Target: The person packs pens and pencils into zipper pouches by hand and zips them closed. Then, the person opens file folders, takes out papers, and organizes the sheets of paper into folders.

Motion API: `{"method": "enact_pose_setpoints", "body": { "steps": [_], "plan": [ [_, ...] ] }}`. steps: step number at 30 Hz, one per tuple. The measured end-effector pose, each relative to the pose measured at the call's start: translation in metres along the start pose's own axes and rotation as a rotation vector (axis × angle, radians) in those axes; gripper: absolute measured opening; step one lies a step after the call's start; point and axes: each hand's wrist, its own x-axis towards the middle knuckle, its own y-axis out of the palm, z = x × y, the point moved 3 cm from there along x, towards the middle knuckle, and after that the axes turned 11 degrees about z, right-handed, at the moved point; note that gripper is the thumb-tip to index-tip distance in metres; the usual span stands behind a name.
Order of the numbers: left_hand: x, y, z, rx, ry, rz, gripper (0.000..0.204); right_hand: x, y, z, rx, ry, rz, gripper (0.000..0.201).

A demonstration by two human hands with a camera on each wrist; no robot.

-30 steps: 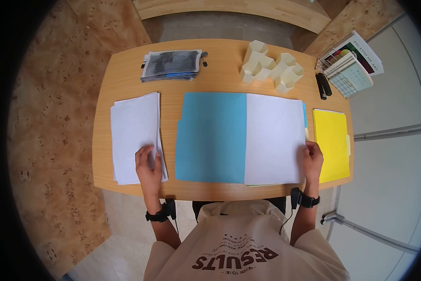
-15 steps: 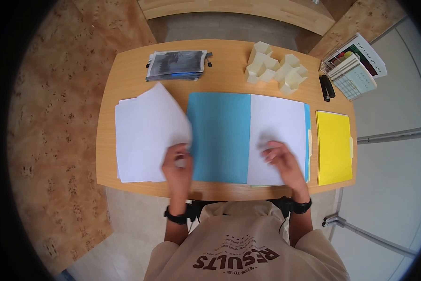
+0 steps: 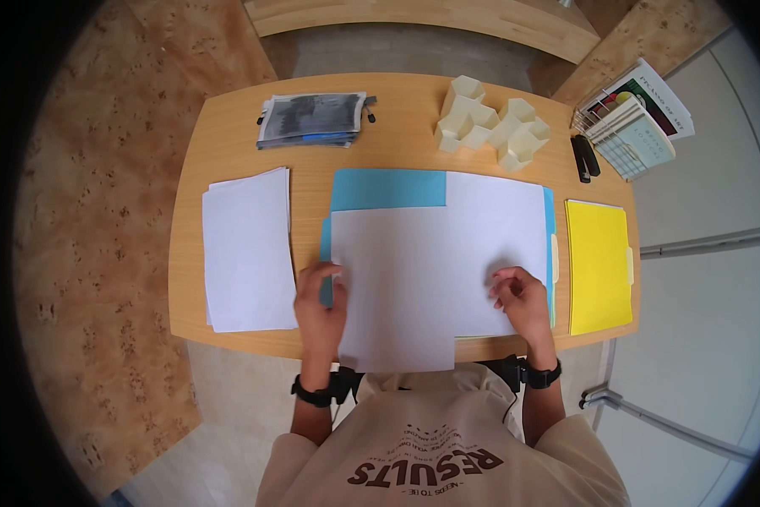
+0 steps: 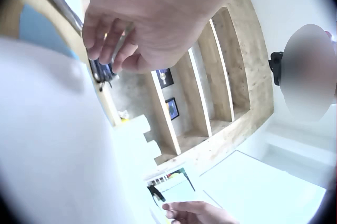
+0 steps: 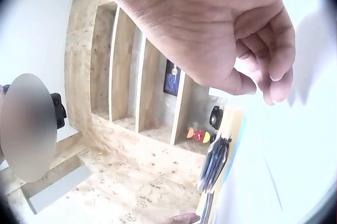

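A loose white sheet (image 3: 392, 279) overlaps the left half of the open blue folder (image 3: 388, 188), its lower end past the table's front edge. My left hand (image 3: 319, 314) is at that sheet's left edge. In the left wrist view its fingers (image 4: 108, 42) are loosely bent with nothing between them. White paper (image 3: 498, 220) covers the folder's right half. Over it hovers my right hand (image 3: 523, 304), and the right wrist view shows its fingers (image 5: 281, 50) loosely bent and holding nothing. On the left lies a stack of white paper (image 3: 249, 253).
A yellow folder (image 3: 599, 266) lies at the right. Along the back are zip pouches (image 3: 312, 118), cream hexagonal holders (image 3: 468, 118), a black stapler (image 3: 584, 158) and a wire rack with books (image 3: 642, 135). The table's front edge (image 3: 236, 335) runs close to my body.
My left hand lifted a sheet off the left stack and brought it right over the blue folder, then let go. My right hand moved left from the folder's right edge to over its paper.
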Motion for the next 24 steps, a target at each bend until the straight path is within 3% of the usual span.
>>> {"method": "enact_pose_setpoints", "body": {
  "steps": [5,7,12,15,17,19,20,22,24],
  "plan": [
    [-0.011,0.004,0.018,0.142,0.015,0.133,0.032,-0.003,0.034,0.006,-0.098,-0.001,0.036,0.014],
    [-0.018,0.014,0.014,0.19,0.028,0.199,0.041,-0.003,0.05,0.016,-0.34,-0.02,0.044,0.016],
    [-0.021,0.023,0.005,0.228,0.014,0.256,0.051,-0.007,0.067,0.023,-0.335,-0.005,0.116,0.019],
    [-0.021,0.024,0.004,0.268,0.034,0.252,0.051,-0.007,0.067,0.024,-0.271,-0.09,0.16,0.018],
    [-0.019,0.018,0.012,0.195,0.012,0.221,0.051,-0.003,0.05,0.023,-0.222,-0.212,-0.004,0.014],
    [-0.013,0.004,0.02,0.21,-0.007,0.15,0.05,0.008,0.013,0.007,-0.275,-0.193,-0.17,0.01],
    [-0.011,-0.004,0.024,0.225,-0.025,0.081,0.048,0.009,-0.009,0.003,-0.234,-0.095,-0.216,0.007],
    [-0.008,-0.019,0.028,0.284,-0.068,-0.004,0.048,0.011,-0.046,-0.006,-0.311,-0.11,-0.365,0.01],
    [-0.004,-0.032,0.036,0.419,-0.139,-0.12,0.047,0.014,-0.072,-0.026,-0.269,-0.073,-0.411,0.011]
  ]
}}
